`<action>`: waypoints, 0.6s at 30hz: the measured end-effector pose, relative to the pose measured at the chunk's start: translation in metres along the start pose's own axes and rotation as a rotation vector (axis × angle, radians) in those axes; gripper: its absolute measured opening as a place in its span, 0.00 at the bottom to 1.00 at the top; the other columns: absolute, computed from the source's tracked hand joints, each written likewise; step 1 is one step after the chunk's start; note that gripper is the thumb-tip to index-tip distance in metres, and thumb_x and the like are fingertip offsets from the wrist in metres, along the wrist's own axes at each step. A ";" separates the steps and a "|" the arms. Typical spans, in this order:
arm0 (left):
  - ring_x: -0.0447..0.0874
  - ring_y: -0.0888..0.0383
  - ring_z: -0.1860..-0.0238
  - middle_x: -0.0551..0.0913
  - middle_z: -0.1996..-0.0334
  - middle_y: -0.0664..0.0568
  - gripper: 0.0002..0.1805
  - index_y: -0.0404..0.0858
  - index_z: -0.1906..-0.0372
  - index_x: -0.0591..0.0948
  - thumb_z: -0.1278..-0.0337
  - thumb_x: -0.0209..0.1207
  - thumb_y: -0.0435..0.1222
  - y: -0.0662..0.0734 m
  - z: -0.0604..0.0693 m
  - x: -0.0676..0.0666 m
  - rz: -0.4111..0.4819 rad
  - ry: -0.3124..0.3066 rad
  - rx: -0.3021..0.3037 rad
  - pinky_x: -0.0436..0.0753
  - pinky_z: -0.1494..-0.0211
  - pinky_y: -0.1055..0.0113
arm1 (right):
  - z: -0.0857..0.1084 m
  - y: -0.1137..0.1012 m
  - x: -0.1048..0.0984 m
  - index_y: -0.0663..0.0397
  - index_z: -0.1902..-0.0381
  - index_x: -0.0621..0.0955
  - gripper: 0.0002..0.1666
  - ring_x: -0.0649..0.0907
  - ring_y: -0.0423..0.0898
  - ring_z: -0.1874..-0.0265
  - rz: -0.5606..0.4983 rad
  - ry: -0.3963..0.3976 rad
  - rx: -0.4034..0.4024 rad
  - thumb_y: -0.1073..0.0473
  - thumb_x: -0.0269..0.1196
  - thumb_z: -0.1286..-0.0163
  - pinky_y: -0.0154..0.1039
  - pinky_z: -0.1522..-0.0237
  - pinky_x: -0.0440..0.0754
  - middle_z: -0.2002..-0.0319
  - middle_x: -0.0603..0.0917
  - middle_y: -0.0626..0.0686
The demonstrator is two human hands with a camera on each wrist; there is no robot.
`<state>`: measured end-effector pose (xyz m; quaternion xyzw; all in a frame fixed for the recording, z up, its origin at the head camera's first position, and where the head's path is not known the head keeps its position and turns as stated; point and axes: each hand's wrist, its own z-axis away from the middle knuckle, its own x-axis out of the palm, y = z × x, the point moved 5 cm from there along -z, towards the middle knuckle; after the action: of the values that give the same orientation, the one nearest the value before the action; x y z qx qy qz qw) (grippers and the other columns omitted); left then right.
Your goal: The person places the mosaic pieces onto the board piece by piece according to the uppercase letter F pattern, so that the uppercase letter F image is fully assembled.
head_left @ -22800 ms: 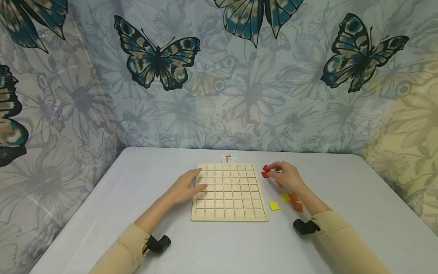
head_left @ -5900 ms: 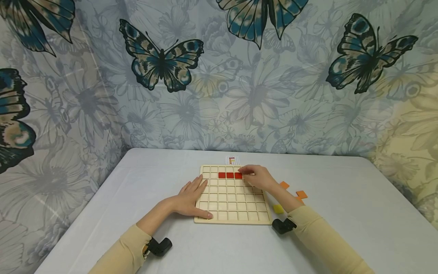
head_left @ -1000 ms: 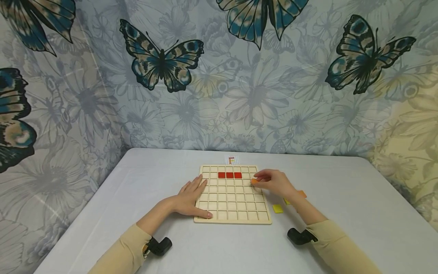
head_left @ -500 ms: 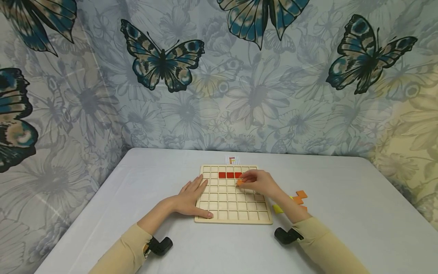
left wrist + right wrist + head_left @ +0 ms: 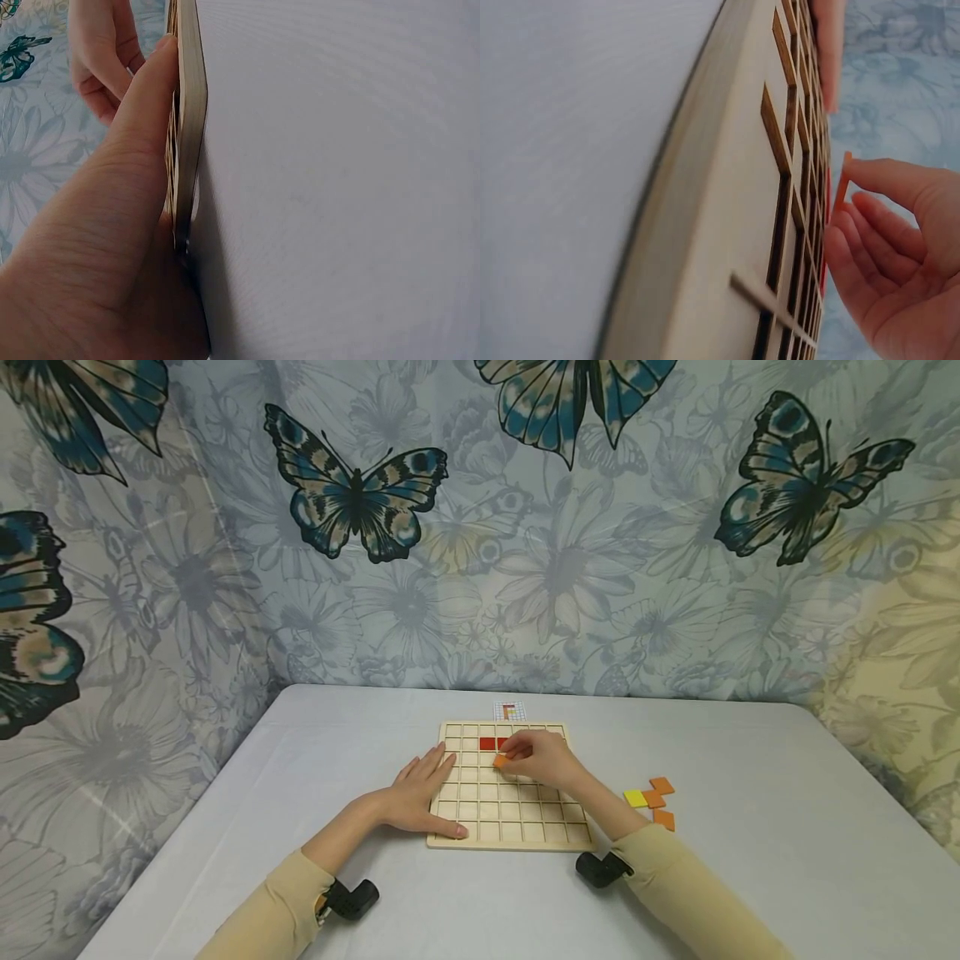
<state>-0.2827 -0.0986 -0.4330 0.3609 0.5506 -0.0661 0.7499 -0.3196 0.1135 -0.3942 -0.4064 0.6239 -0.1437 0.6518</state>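
Note:
A wooden grid board (image 5: 480,846) lies on the table with raised lines marking square cells. My left hand (image 5: 408,797) rests spread on the board's left edge, thumb near the front corner. Between thumb and fingers, my right hand (image 5: 543,760) pinches an orange square tile (image 5: 501,762) over the board, just below a row of red tiles (image 5: 488,744). The right end of that row is hidden behind the fingers. In the right wrist view the orange tile (image 5: 843,180) stands on edge in the pinch, seemingly just above the board.
Right of the board lie several orange tiles (image 5: 662,786) and a yellow tile (image 5: 635,798). A small printed grid card (image 5: 509,711) sits behind the board. White cloth (image 5: 337,718) covers the table, and a butterfly-patterned curtain (image 5: 562,568) hangs behind it.
Over the last second my right hand has carried the orange tile leftward from the board's right edge to below the red row. Earlier, three red tiles came onto the board. My left hand stays put.

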 end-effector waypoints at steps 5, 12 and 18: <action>0.28 0.48 0.23 0.32 0.23 0.40 0.68 0.34 0.22 0.41 0.55 0.58 0.72 0.001 0.001 -0.001 0.011 -0.001 -0.004 0.34 0.26 0.47 | -0.009 -0.003 0.006 0.54 0.65 0.86 0.10 0.81 0.39 0.69 0.051 0.012 -0.046 0.61 0.75 0.45 0.36 0.63 0.80 0.70 0.84 0.44; 0.26 0.50 0.23 0.29 0.23 0.43 0.69 0.36 0.22 0.39 0.56 0.57 0.73 -0.003 -0.001 0.002 -0.003 -0.004 -0.012 0.35 0.26 0.47 | -0.016 -0.007 0.011 0.55 0.69 0.85 0.08 0.81 0.40 0.69 0.081 0.017 -0.111 0.64 0.75 0.45 0.36 0.62 0.81 0.70 0.84 0.47; 0.26 0.50 0.23 0.30 0.23 0.42 0.68 0.35 0.22 0.40 0.55 0.59 0.72 -0.001 0.000 -0.001 -0.016 -0.008 -0.010 0.34 0.26 0.49 | -0.017 -0.013 0.012 0.58 0.67 0.86 0.07 0.80 0.42 0.70 0.114 -0.001 -0.178 0.68 0.72 0.44 0.37 0.63 0.79 0.69 0.85 0.50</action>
<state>-0.2831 -0.0994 -0.4328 0.3523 0.5508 -0.0710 0.7533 -0.3286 0.0909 -0.3918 -0.4268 0.6561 -0.0504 0.6204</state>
